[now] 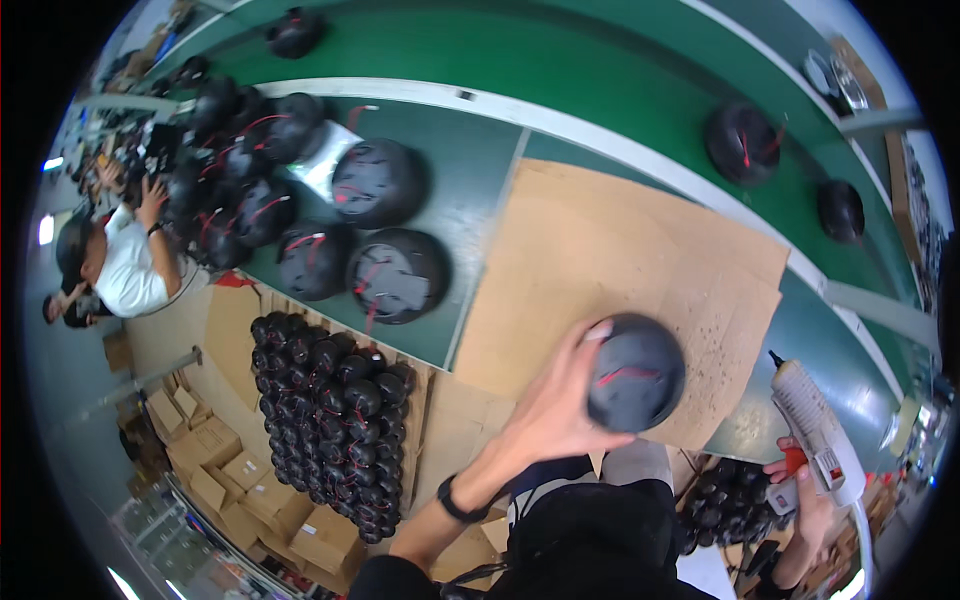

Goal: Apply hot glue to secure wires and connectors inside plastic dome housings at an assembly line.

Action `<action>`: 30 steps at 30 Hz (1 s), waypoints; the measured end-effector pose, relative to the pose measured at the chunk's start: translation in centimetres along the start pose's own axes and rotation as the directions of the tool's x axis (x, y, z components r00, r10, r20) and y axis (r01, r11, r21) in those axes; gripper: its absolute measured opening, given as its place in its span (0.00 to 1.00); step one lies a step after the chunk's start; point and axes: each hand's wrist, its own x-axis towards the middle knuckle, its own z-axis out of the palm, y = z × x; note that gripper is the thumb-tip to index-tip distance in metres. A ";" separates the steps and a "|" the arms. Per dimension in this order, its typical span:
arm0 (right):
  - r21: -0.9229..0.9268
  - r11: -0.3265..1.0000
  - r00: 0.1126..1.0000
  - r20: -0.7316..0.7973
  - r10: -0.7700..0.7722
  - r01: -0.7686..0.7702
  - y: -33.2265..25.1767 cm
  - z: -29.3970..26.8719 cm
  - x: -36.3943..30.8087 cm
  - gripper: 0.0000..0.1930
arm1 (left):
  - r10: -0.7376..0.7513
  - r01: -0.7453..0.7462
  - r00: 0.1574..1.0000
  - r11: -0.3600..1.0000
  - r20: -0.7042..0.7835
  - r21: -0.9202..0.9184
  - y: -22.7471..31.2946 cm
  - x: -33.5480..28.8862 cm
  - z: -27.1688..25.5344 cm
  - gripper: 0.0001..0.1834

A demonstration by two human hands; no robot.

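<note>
My left hand [556, 405] grips a round black part with red wires [634, 371] at the near edge of a brown cardboard sheet [620, 250] on the green bench. A dark band sits on that wrist. My right hand [808, 490], low at the right, holds a white glue gun [815, 430] with a red trigger, its nozzle pointing up and left toward the cardboard. About a hand's width separates the gun tip from the black part.
Several black round parts with red wires [375, 230] lie on the bench at the left. A box packed with small black parts [335, 420] stands by my left; another [728, 500] is by my right. Two black parts [745, 142] ride the green belt. A person in white [125, 262] works far left.
</note>
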 end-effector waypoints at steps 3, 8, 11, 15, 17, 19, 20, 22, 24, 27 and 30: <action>0.088 0.992 0.992 -0.096 -0.078 0.087 -0.2 2.4 0.2 0.25 | -0.047 0.067 0.980 0.993 -0.191 0.098 -0.6 -7.5 -6.3 0.72; 0.277 0.959 0.982 -0.189 0.001 0.053 2.6 5.6 2.4 0.22 | -0.149 0.200 0.868 0.978 -0.474 0.058 -5.2 -9.5 -8.8 0.73; 0.349 0.936 0.959 -0.278 0.055 0.047 5.4 6.5 3.8 0.17 | 0.003 0.077 0.901 0.983 -0.433 0.167 -6.4 -2.5 -6.7 0.71; 0.362 0.925 0.925 -0.378 0.033 0.114 8.7 5.1 3.2 0.15 | 0.075 -0.038 0.962 0.989 -0.264 0.143 -6.3 5.9 -2.0 0.68; 0.413 0.896 0.843 -0.530 0.089 0.165 12.2 2.7 1.4 0.14 | 0.141 -0.133 0.989 0.981 -0.043 0.140 -3.0 10.9 2.4 0.67; 0.453 0.854 0.721 -0.678 0.144 0.256 14.9 1.7 -1.1 0.14 | 0.290 -0.303 0.951 0.942 0.104 0.144 -1.0 13.6 6.8 0.66; 0.455 0.847 0.696 -0.702 0.151 0.275 16.8 0.7 -2.3 0.14 | 0.377 -0.413 0.900 0.897 0.216 0.156 0.6 15.0 9.7 0.66; 0.514 0.759 0.534 -0.804 0.263 0.399 21.3 -0.9 -5.8 0.16 | 0.442 -0.505 0.807 0.860 0.391 0.070 4.6 16.1 17.8 0.67; 0.512 0.722 0.410 -0.848 0.337 0.466 25.0 -0.4 -7.9 0.16 | 0.578 -0.633 0.690 0.774 0.434 -0.025 5.1 16.6 25.1 0.66; 0.651 0.657 0.434 -0.753 0.495 0.380 28.5 0.4 -11.4 0.16 | 0.307 -0.447 0.769 0.886 0.561 0.128 6.8 15.9 33.9 0.68; 0.531 0.756 0.425 -0.828 0.367 0.383 30.5 0.0 -11.0 0.19 | 0.532 -0.559 0.788 0.829 0.309 0.001 7.5 16.2 40.4 0.68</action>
